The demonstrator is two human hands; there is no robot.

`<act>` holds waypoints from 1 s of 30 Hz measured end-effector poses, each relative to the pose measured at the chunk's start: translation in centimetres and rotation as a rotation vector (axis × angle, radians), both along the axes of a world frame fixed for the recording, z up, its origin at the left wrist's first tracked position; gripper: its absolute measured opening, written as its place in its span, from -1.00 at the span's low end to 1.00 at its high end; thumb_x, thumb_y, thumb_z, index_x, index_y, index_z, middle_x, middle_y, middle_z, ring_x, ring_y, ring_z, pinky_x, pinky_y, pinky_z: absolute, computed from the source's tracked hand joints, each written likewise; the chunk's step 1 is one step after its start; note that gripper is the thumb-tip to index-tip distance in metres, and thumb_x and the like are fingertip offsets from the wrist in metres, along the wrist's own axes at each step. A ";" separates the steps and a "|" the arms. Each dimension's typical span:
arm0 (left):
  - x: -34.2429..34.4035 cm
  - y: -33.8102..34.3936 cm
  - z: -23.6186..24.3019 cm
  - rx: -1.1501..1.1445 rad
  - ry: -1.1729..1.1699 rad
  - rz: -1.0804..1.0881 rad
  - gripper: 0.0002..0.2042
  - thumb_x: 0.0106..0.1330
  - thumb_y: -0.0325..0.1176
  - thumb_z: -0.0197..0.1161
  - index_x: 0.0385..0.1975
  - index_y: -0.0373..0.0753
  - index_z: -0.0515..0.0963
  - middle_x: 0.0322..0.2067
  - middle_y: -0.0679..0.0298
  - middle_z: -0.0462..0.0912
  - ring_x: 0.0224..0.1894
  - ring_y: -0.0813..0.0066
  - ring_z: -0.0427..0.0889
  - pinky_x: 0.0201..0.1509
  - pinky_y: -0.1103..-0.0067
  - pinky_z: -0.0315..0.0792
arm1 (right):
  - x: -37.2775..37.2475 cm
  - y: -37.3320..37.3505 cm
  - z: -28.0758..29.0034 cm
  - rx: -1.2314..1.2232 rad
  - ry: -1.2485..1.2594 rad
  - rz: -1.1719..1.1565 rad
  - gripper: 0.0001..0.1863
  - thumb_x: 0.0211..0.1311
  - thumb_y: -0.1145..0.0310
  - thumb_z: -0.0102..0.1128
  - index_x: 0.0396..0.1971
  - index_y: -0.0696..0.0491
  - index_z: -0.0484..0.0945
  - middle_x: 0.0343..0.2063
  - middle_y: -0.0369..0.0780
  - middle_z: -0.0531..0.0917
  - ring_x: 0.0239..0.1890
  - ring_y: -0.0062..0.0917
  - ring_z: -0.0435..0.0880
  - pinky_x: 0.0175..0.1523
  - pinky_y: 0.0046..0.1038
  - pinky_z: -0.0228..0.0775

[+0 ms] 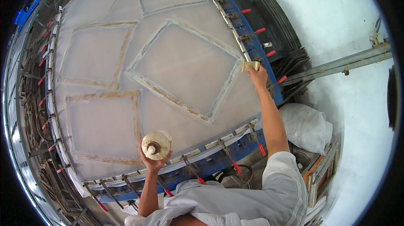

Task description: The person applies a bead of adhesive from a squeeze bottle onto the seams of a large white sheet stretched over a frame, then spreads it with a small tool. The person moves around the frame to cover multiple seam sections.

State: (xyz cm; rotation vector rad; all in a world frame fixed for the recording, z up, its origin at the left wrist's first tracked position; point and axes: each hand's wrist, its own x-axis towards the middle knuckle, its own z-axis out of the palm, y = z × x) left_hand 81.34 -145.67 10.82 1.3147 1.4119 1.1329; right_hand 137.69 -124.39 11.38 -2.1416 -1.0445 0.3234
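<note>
A pale, translucent mesh sheet [185, 58] is stretched over a large table, and the outlines of several square frames show on it. Smeared tan and grey bands mark those outlines. My right hand [258, 77] is closed on a brush [250, 65] with a pale handle. Its tip meets the right corner of the tilted square frame [225, 87] near the table's right edge. Over the near edge, my left hand [154, 163] is wrapped round a cream, stained round pot [162, 137]. A dark brown centre with a pale lump shows in the pot's top.
Red-handled clamps [235, 166] line the blue table edge [275, 93] on the near, left and right sides. Dark stacked sheets [269, 20] and a metal beam [336, 63] stand at right. Below them sits a white plastic bag [306, 127]. Frames and metal rails crowd the left.
</note>
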 end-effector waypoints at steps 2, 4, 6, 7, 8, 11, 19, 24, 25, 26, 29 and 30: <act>1.0 0.4 0.3 0.036 -0.056 0.021 0.18 -0.26 -0.33 0.76 0.43 -0.22 0.08 0.29 0.06 0.35 0.28 0.18 0.45 0.37 0.26 0.43 | 0.1 2.4 -0.2 0.014 -0.101 0.063 -0.64 0.05 0.17 0.36 -0.27 0.16 0.66 -0.38 0.04 0.73 -0.24 0.02 0.72 -0.10 -0.10 0.53; 0.8 0.4 0.0 0.033 -0.029 0.015 0.20 -0.28 -0.33 0.77 0.44 -0.21 0.07 0.34 0.05 0.31 0.33 0.13 0.42 0.39 0.24 0.42 | 0.0 4.3 0.0 0.037 -0.227 0.144 -0.62 0.05 0.15 0.39 -0.30 0.17 0.65 -0.38 0.03 0.73 -0.24 0.02 0.72 -0.11 -0.10 0.54; 0.5 0.5 0.2 0.063 0.078 -0.021 0.21 -0.29 -0.35 0.77 0.45 -0.16 0.07 0.38 0.08 0.27 0.33 0.12 0.41 0.39 0.22 0.43 | 0.7 5.8 0.0 -0.039 -0.308 0.175 -0.63 0.06 0.13 0.40 -0.34 0.16 0.64 -0.37 0.05 0.73 -0.23 0.03 0.71 -0.10 -0.09 0.53; 0.6 0.3 0.4 0.037 -0.005 -0.011 0.21 -0.30 -0.36 0.77 0.45 -0.11 0.07 0.39 0.10 0.25 0.33 0.11 0.41 0.38 0.20 0.45 | 0.9 6.4 0.0 -0.072 -0.349 0.196 -0.63 0.06 0.13 0.41 -0.36 0.16 0.63 -0.37 0.06 0.72 -0.22 0.04 0.71 -0.10 -0.08 0.53; 0.7 0.1 0.6 0.012 -0.089 -0.002 0.22 -0.31 -0.37 0.78 0.45 -0.07 0.08 0.41 0.13 0.23 0.33 0.11 0.41 0.37 0.19 0.47 | 0.8 6.6 -0.3 -0.101 -0.371 0.217 -0.63 0.06 0.13 0.41 -0.36 0.16 0.62 -0.36 0.07 0.72 -0.22 0.04 0.70 -0.10 -0.07 0.53; 0.9 -0.1 1.6 -0.077 -0.125 0.051 0.22 -0.34 -0.30 0.80 0.44 -0.08 0.10 0.35 0.20 0.30 0.32 0.17 0.41 0.39 0.23 0.43 | -0.4 6.8 -0.3 -0.167 -0.444 0.288 -0.64 0.07 0.15 0.42 -0.36 0.15 0.59 -0.36 0.08 0.69 -0.21 0.04 0.69 -0.10 -0.05 0.53; 0.7 -0.6 2.1 -0.064 0.076 0.042 0.34 -0.39 -0.35 0.81 0.50 0.01 -0.01 0.45 0.17 0.19 0.37 0.11 0.37 0.42 0.20 0.40 | -5.3 2.8 1.7 -0.294 -0.480 0.403 -0.69 0.07 0.23 0.41 -0.35 0.16 0.57 -0.37 0.09 0.69 -0.23 0.05 0.69 -0.13 -0.03 0.53; 1.5 -1.4 0.5 -0.033 -0.217 0.149 0.36 -0.43 -0.18 0.83 0.49 -0.06 0.01 0.42 0.17 0.19 0.37 0.14 0.36 0.42 0.21 0.40 | -0.2 5.3 3.5 -0.183 -0.441 0.375 -0.73 0.14 0.28 0.38 -0.30 0.16 0.61 -0.32 0.08 0.71 -0.18 0.05 0.69 -0.10 -0.04 0.52; 1.6 -1.2 0.6 -0.023 -0.216 0.152 0.35 -0.43 -0.11 0.83 0.48 -0.07 0.02 0.40 0.19 0.20 0.36 0.16 0.36 0.40 0.22 0.44 | 0.4 5.9 3.2 -0.211 -0.435 0.371 -0.73 0.13 0.30 0.38 -0.25 0.15 0.62 -0.30 0.08 0.71 -0.15 0.05 0.69 -0.07 -0.06 0.52; 1.6 -1.0 0.6 -0.060 -0.196 0.147 0.35 -0.45 -0.08 0.83 0.47 -0.08 0.05 0.38 0.19 0.21 0.35 0.17 0.37 0.40 0.22 0.44 | 1.0 6.4 2.8 -0.219 -0.442 0.380 -0.73 0.13 0.31 0.38 -0.23 0.15 0.62 -0.29 0.08 0.71 -0.15 0.05 0.68 -0.07 -0.07 0.52; 1.4 -0.6 0.6 -0.103 -0.104 0.139 0.35 -0.51 0.00 0.83 0.44 -0.10 0.10 0.36 0.21 0.24 0.33 0.19 0.38 0.42 0.24 0.41 | 2.0 7.1 1.5 -0.214 -0.443 0.405 -0.71 0.13 0.33 0.38 -0.18 0.13 0.62 -0.27 0.07 0.71 -0.13 0.05 0.68 -0.05 -0.08 0.52; 1.4 -0.7 0.5 -0.084 -0.059 0.141 0.35 -0.52 0.01 0.83 0.43 -0.11 0.11 0.36 0.22 0.25 0.33 0.20 0.38 0.43 0.25 0.39 | 1.8 7.0 1.2 -0.205 -0.436 0.411 -0.71 0.13 0.35 0.38 -0.17 0.13 0.62 -0.26 0.06 0.71 -0.13 0.05 0.68 -0.04 -0.08 0.52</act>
